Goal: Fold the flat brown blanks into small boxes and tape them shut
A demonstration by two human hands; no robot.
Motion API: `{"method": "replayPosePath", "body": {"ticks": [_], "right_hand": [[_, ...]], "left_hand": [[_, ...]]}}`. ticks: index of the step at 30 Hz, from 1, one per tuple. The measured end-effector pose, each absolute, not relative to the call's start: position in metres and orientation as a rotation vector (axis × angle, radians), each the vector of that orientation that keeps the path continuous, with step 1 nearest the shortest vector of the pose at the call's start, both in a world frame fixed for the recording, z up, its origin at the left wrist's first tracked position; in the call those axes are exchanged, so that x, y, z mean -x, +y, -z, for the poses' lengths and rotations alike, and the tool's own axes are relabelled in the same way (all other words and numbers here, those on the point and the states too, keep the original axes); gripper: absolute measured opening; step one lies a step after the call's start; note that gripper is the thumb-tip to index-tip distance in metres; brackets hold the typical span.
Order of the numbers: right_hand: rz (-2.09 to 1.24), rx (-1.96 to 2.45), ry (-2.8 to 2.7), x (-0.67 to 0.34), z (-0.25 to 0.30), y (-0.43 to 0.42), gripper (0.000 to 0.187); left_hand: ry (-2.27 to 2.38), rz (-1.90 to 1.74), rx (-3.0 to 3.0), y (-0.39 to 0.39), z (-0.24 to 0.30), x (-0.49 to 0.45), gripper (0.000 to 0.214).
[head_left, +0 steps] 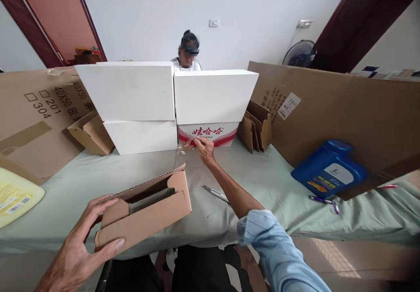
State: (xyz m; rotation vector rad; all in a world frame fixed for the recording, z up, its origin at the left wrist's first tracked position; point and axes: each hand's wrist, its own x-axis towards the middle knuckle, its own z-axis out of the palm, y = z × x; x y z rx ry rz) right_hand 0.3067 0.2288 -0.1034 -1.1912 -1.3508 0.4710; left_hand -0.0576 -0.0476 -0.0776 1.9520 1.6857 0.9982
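An open brown cardboard box (154, 222) is tilted over the near edge of the table, and my left hand (83, 239) grips its left end between thumb and fingers. Farther out, my right hand (205, 148) pinches crumpled clear tape or film (185, 145) in front of a white box with red print (208, 133). A utility knife (215, 193) lies on the green cloth, partly behind my right forearm. White boxes (131, 93) are stacked along the far side, one of them (213, 97) on top of the red-printed box.
Large cardboard sheets (341, 121) stand at both sides. Folded cartons (257, 128) lean by the stack at right, another carton (95, 134) at left. A blue bottle (330, 167) and purple pen (323, 200) lie right, a yellow jug (18, 196) left. Another person (187, 51) sits behind the boxes.
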Motion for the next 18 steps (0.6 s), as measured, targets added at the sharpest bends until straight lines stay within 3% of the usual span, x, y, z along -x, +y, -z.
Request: {"method": "replayPosePath", "body": {"ticks": [9,16,18], "right_hand": [[-0.497,1.533,-1.359,-0.302,0.191,0.294,0.024],[-0.406,1.563,-1.426,-0.305,0.185,0.291,0.014],[-0.378,1.512,-1.457,-0.305,0.175,0.285,0.019]], "left_hand": [[1.787,-0.858,-1.82,-0.044,0.07,0.062,0.065],[1.715,-0.926,-1.849,-0.041,0.068,0.061,0.066],[1.689,-0.943,-1.885,-0.039,0.065,0.06,0.066]]}}
